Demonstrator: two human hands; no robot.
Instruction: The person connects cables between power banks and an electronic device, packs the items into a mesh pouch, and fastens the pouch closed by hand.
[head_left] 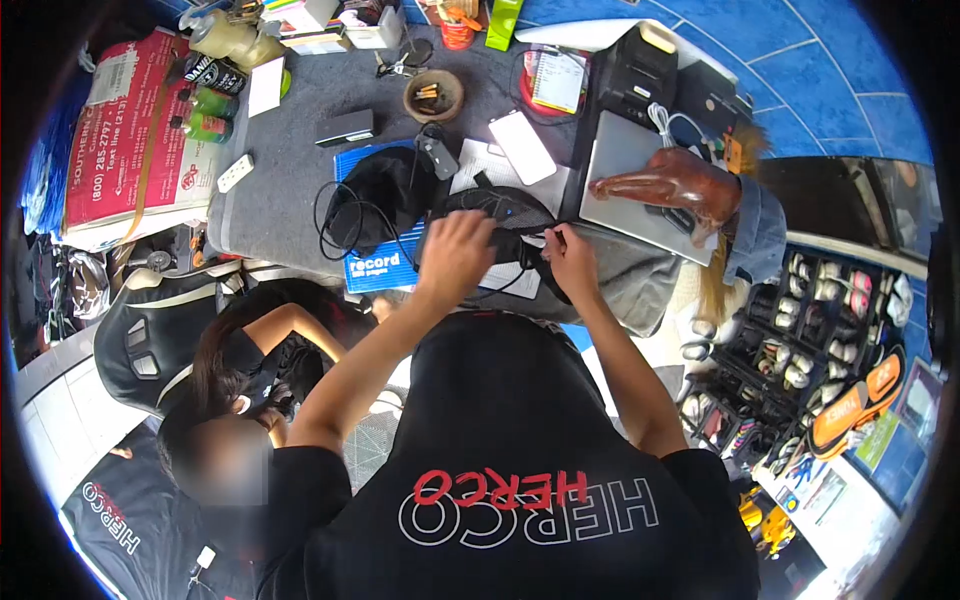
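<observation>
On the near side of the grey-covered table, a black fabric item (pixel 505 207) with a strap lies over white papers. My left hand (pixel 458 250) rests on its left part, palm down, with the fingers close together; what lies beneath them is hidden. At its right end, my right hand (pixel 569 258) pinches a dark strap or edge. A black cap (pixel 385 190) sits on the blue record book (pixel 378 268), left of my left hand, with a thin black cable looped over it. Behind the black item is a white phone (pixel 522 148).
A laptop (pixel 635 170) and a brown boot-like object (pixel 680 188) stand at the right. Farther back are an ashtray bowl (pixel 434 96) and a notepad (pixel 558 80). A red box (pixel 120 130) is at the left. Another person (pixel 220 400) sits close on my left.
</observation>
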